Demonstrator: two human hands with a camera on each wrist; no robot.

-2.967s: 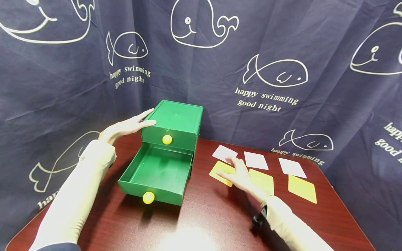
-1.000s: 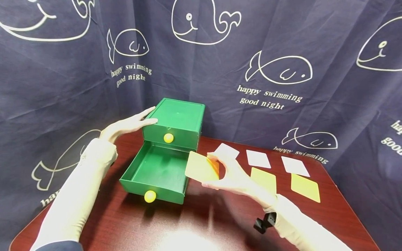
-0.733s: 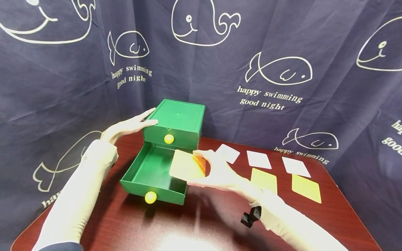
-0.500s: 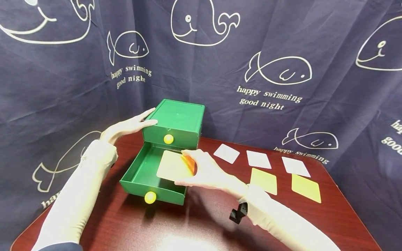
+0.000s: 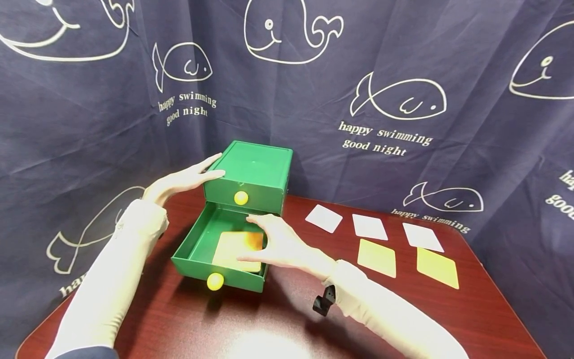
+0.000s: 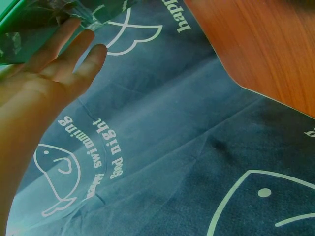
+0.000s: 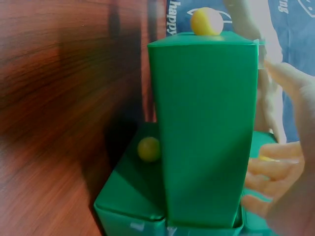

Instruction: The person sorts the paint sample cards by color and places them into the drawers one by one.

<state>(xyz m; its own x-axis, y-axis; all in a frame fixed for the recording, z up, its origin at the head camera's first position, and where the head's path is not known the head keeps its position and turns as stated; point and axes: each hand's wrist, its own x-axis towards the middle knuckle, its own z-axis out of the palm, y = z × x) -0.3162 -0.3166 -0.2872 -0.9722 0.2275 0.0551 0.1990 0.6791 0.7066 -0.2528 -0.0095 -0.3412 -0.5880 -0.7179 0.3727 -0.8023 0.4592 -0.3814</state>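
A green two-drawer cabinet (image 5: 255,162) stands on the table, its lower drawer (image 5: 190,268) pulled out. In that drawer lies a square yellow card (image 5: 228,249), with an orange reflection or shadow at its right part. My right hand (image 5: 280,244) is over the drawer's right side, thumb and fingers spread apart beside the card, which looks free of them. The right wrist view shows that hand (image 7: 290,167) beside the pulled-out drawer's side wall. My left hand (image 5: 184,180) rests with extended fingers against the cabinet's upper left edge; in the left wrist view, its fingers (image 6: 88,64) are straight.
Right of the cabinet, three white cards (image 5: 369,227) lie in a back row. Two yellow cards (image 5: 377,258) lie in front of them on the red-brown table (image 5: 287,319). Round yellow knobs (image 5: 215,281) stick out from the drawers. A patterned dark curtain (image 5: 314,99) hangs behind.
My right hand took the leftmost yellow card from the table, carried it left over the drawer and let it go inside. The left hand stayed on the cabinet.
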